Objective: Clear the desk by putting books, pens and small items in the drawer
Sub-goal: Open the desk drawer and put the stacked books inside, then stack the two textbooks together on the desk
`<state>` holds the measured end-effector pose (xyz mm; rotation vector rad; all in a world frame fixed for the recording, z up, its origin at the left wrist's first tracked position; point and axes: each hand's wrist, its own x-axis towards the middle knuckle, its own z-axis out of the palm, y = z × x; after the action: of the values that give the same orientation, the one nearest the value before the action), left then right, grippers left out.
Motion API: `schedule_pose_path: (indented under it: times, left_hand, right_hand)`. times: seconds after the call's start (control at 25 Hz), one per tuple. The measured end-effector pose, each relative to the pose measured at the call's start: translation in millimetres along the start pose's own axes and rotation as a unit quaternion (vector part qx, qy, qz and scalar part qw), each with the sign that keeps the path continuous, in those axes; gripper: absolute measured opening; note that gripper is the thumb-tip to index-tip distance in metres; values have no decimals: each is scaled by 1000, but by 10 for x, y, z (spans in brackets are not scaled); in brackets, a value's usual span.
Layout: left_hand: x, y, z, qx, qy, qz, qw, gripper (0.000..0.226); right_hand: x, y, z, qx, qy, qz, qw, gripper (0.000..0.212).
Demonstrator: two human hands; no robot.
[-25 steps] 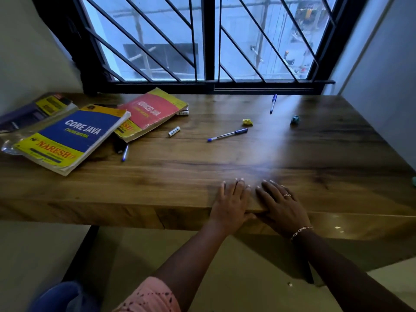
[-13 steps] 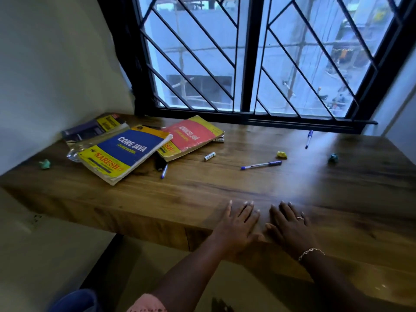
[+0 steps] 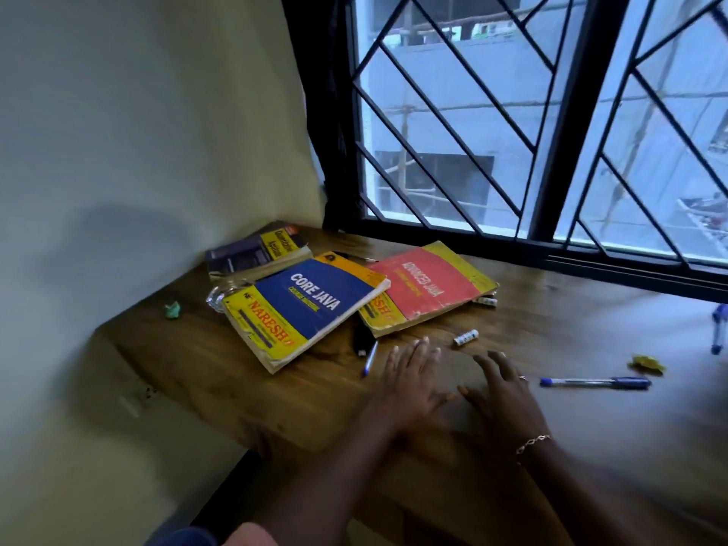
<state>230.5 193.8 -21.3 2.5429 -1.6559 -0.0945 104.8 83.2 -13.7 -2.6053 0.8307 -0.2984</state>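
Both hands are laid palm-down on the wooden desk (image 3: 220, 372) near its front edge, fingers spread and flat; nothing is gripped by the left hand (image 3: 409, 382) or the right hand (image 3: 502, 392). This flat posture suggests a pause or bracing before the first pick.

No drawer is visible in this view, so its location cannot be stated.

The items to be cleared are all on the desktop:
- The blue "CORE JAVA" book (image 3: 303, 309) is lying partly over the red book (image 3: 429, 287).
- A third book (image 3: 258, 252) is set in the corner by the wall.
- A pen (image 3: 369, 358) is found just beside the left fingertips; a second pen (image 3: 595, 383) is lying close to the right hand.
- A small white tube (image 3: 465, 336), a yellow scrap (image 3: 648, 363) and a green scrap (image 3: 172, 310) are scattered apart.
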Motion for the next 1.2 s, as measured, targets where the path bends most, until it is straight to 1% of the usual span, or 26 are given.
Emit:
schedule_pose_path:
  times: [0.08, 0.2, 0.32, 0.44, 0.48, 0.56, 0.64, 0.76, 0.8, 0.88, 0.96, 1.04, 1.12, 1.16, 1.2]
  left_hand:
    - [115, -237, -72, -4, 13, -18, 1000, 114]
    - [244, -611, -160, -22, 42, -52, 998, 116]
    - [282, -950, -252, -45, 77, -90, 992, 119]
    - [321, -1343, -371, -58, 89, -133, 985, 109]
    - [344, -1491, -419, -58, 94, -143, 984, 102]
    - [430, -1842, -486, -63, 93, -156, 981, 80]
    - [521, -2168, -554, -75, 80, -179, 978, 69]
    - [726, -2681, -671, -53, 38, -232, 971, 69]
    - [793, -2829, -692, -53, 20, -243, 968, 70]
    - [934, -3058, -694, -70, -17, -242, 968, 71]
    - [1056, -3187, -687, -96, -33, -234, 967, 67]
    - [1194, -3280, -700, -130, -32, -243, 961, 62]
    - [1305, -3341, -746, -175, -51, -263, 947, 62]
    - [1345, -3374, -778, -198, -59, -269, 941, 63]
    - [1366, -3414, -806, -225, -59, -265, 936, 62]
  right_hand:
    - [225, -144, 26, 10, 5, -20, 1000, 58]
    - [512, -360, 57, 39, 23, -49, 998, 56]
    - [714, -537, 91, 74, 26, -36, 996, 53]
    - [924, -634, 218, 149, 28, -8, 988, 51]
    - [1008, -648, 264, 180, 34, 16, 983, 50]
    - [1160, -692, 322, 235, 63, 75, 967, 43]
    - [1224, -760, 357, 284, 84, 108, 949, 38]
    - [1370, -945, 469, 379, 92, 142, 910, 32]
    - [1420, -998, 501, 404, 106, 161, 894, 30]
    - [1535, -991, 596, 427, 168, 205, 865, 27]
    - [1589, -932, 680, 417, 230, 266, 838, 29]
    - [1643, -885, 748, 435, 258, 330, 797, 36]
    - [1730, -834, 788, 500, 246, 366, 745, 43]
    - [1776, -779, 800, 523, 242, 386, 720, 44]
    - [1817, -726, 795, 535, 237, 412, 698, 39]
